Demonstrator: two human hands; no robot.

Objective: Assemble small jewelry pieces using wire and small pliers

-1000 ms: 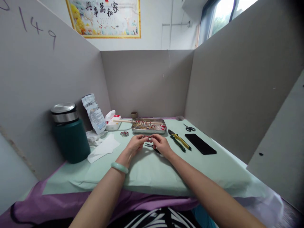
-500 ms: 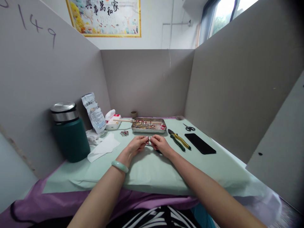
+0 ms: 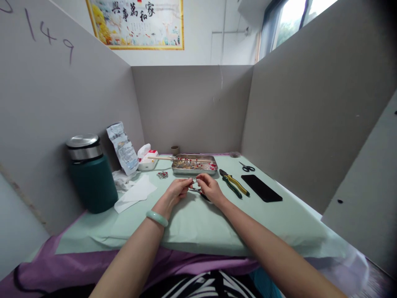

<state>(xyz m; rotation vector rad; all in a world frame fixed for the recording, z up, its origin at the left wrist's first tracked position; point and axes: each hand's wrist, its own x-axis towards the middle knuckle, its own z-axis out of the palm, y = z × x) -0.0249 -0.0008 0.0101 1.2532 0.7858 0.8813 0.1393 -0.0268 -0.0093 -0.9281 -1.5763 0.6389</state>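
My left hand (image 3: 176, 191) and my right hand (image 3: 210, 188) meet fingertip to fingertip over the pale green table cover (image 3: 198, 223). Both pinch a tiny beaded piece (image 3: 194, 181) between them; it is too small to make out in detail. A jade bangle (image 3: 156, 218) circles my left wrist. Small dark pliers (image 3: 198, 192) lie on the cover just under my fingers. Behind my hands stands a metal tray (image 3: 194, 164) of small beads and parts, with a wooden stick (image 3: 164, 158) across its rim.
Yellow-handled pliers (image 3: 233, 183), a black phone (image 3: 261, 188) and small scissors (image 3: 247, 167) lie to the right. On the left are a green flask (image 3: 91, 174), white tissue (image 3: 135, 193), a foil packet (image 3: 122, 148) and a small beaded cluster (image 3: 161, 175). Grey partition walls enclose three sides.
My fingertips have shifted slightly around the small piece; my hands stay in the same spot. Nothing else has moved.
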